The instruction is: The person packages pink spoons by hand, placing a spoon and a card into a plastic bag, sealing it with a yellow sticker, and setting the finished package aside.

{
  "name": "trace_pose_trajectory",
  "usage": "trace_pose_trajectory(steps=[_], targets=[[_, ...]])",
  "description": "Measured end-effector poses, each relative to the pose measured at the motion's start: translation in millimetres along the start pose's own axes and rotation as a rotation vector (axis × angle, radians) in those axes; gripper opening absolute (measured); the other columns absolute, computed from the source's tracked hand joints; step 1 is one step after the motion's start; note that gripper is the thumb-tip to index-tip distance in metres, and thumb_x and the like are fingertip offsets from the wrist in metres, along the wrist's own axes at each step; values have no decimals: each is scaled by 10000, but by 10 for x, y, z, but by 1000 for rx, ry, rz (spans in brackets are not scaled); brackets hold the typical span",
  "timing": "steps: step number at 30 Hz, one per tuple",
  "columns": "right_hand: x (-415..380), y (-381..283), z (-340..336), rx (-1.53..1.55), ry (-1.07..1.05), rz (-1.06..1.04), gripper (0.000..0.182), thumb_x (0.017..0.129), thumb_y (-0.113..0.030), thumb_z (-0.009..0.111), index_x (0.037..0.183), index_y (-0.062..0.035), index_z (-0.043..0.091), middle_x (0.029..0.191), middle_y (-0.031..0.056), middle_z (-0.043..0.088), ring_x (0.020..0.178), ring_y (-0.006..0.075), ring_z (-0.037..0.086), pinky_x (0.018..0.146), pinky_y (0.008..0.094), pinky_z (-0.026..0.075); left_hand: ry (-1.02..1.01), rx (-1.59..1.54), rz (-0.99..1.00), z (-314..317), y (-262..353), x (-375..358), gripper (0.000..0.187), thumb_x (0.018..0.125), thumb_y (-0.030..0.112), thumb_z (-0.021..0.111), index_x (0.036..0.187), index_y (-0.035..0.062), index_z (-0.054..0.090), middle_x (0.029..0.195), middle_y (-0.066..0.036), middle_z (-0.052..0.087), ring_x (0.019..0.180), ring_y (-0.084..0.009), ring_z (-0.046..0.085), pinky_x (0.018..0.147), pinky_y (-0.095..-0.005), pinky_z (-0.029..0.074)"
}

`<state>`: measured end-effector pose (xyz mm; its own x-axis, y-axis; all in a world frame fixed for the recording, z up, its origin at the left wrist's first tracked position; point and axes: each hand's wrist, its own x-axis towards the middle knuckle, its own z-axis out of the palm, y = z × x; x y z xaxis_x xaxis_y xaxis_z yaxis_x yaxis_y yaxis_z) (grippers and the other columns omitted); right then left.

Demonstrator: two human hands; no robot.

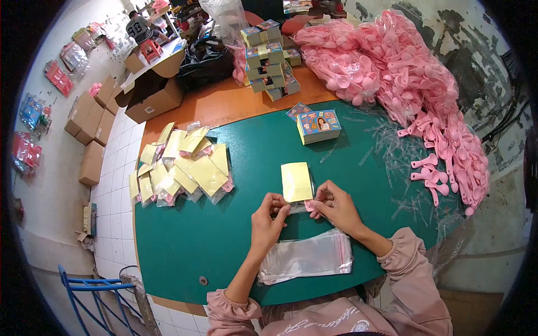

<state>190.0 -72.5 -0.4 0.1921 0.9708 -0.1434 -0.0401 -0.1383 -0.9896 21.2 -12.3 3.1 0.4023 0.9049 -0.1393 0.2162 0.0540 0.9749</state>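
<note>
A clear bag with a pale yellow card (296,182) in it lies in front of me on the green table. My left hand (271,217) pinches the bag's lower left edge, fingers closed. My right hand (335,208) is closed at its lower right, where a pink spoon (309,205) shows beside the fingertips. Nearer to me lies a stack of empty clear bags (305,257). Beyond the card stands a stack of printed cards (318,126).
Filled bags with yellow cards (193,168) are piled at the left. Pink spoons (403,67) heap up at the right, beside scattered clear strips (392,148). Bundled card stacks (269,61), an open carton (154,98) and a black bag (204,61) stand behind. A person (140,28) sits far off.
</note>
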Motion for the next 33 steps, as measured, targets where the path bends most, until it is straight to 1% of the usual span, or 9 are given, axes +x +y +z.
trace_pose_trajectory(steps=[10,14,19,21,23,25,29,32,33], targets=[[-22,-70,-36,11,-29,45,334,832,-62,552,1142,-3,444,788,84,590,661,105,580,553,212,486,-56,128,34,-33,-25,1,372,806,61,566,1173,110,526,995,-27,563,708,-71,522,514,-203,458],[-83,-510,-630,-622,-416,-377,165,768,-38,481,897,-37,582,807,66,567,662,147,558,585,296,456,-47,10,82,-236,-36,93,407,803,65,569,1203,111,509,999,3,558,683,-69,491,518,-201,444],[-161,-1284,-2065,-60,-691,-678,104,785,-1,473,713,-18,546,791,43,557,647,121,515,552,254,408,338,-181,209,-734,222,173,401,825,72,546,1219,43,477,1040,-18,568,809,-73,520,629,-198,421],[20,-1218,-2799,-451,128,-226,149,823,-2,418,845,-4,566,832,83,578,754,224,573,660,336,459,423,-257,296,-917,204,220,392,831,76,538,1216,36,475,1061,-31,567,860,-101,535,686,-221,431],[-112,-913,-3413,-1011,465,-215,160,809,10,411,866,-2,560,893,109,574,830,268,559,720,361,448,867,368,451,-1074,25,262,368,838,77,523,1203,44,484,1061,-63,567,955,-170,527,803,-276,408],[-167,-936,-3405,-1564,795,-176,178,795,23,404,888,0,554,954,135,570,906,312,545,780,385,437,941,265,458,-872,175,150,312,828,77,533,1138,44,528,1028,-78,571,983,-204,512,855,-307,379],[-555,-1015,-2772,-1831,744,-89,382,776,19,485,1138,-93,536,1274,125,421,1107,279,463,914,363,372,85,340,386,-444,340,-41,198,792,92,578,983,46,594,1006,-88,579,923,-209,555,775,-320,432],[-751,-1107,-3129,-630,74,170,444,745,-37,580,1183,-54,508,1144,81,549,1040,210,524,882,347,427,-262,490,503,-207,324,-141,219,793,136,604,998,59,604,1022,-105,554,907,-220,557,731,-312,463],[-737,-1054,-3134,-372,221,-21,384,730,-63,579,1108,0,555,1100,143,565,948,215,579,833,288,442,-368,531,513,-150,366,-211,243,771,163,633,989,57,608,1001,-109,552,881,-239,562,726,-322,468]])
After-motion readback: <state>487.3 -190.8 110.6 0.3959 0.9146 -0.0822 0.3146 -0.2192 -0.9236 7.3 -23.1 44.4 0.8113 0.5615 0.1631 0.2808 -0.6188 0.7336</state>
